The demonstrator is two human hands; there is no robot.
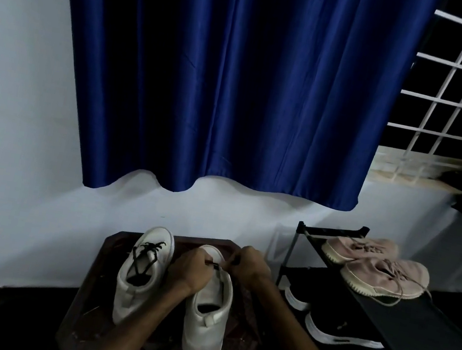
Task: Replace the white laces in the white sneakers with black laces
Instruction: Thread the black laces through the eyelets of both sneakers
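The unlaced white sneaker (206, 324) is stood on the worktop (86, 288), long axis 6-to-12 o'clock, heel nearest, and the black lace (215, 264) is pinched at its 12 o'clock eyelets by left hand (194, 270) and right hand (250, 266), equally near.

My forearms reach forward and converge. My left hand (193, 270) and right hand (251, 266) sit knuckles-up, nearly touching, fingers curled, pinching the black lace (215, 264) between them.
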